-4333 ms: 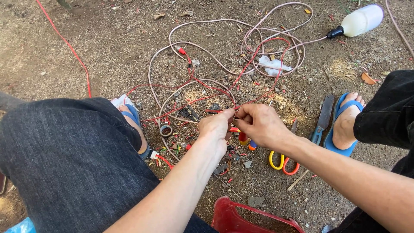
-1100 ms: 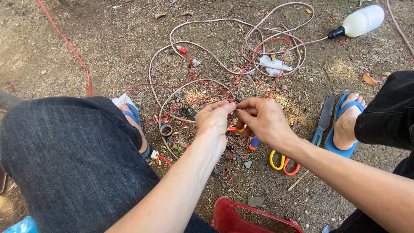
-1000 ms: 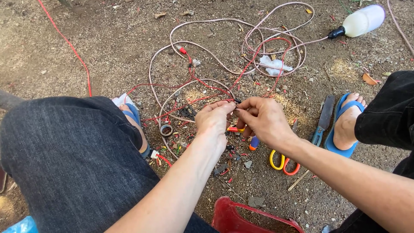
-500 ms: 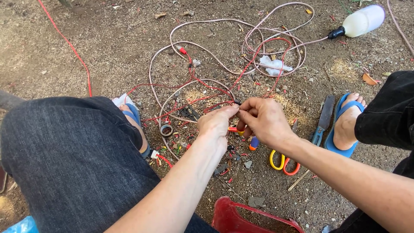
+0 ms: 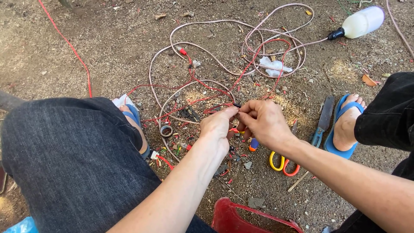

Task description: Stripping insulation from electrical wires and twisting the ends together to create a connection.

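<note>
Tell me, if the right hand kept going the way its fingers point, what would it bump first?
The right hand points left, and its fingertips already meet the left hand at a thin wire end. So it would probably bump the left hand's fingers first.

Red wire [image 5: 202, 86] and pale pink cable [image 5: 207, 49]; scissors [image 5: 282, 162] with yellow and orange handles; blue sandals [image 5: 340, 129]; white bottle [image 5: 362, 21]; dark grey jeans [image 5: 73, 159]; brown ground [image 5: 108, 39].

Bare forearms, dark grey denim trousers [image 5: 73, 159], blue flip-flops [image 5: 340, 146], possibly a black garment [image 5: 388, 112] at right
</note>
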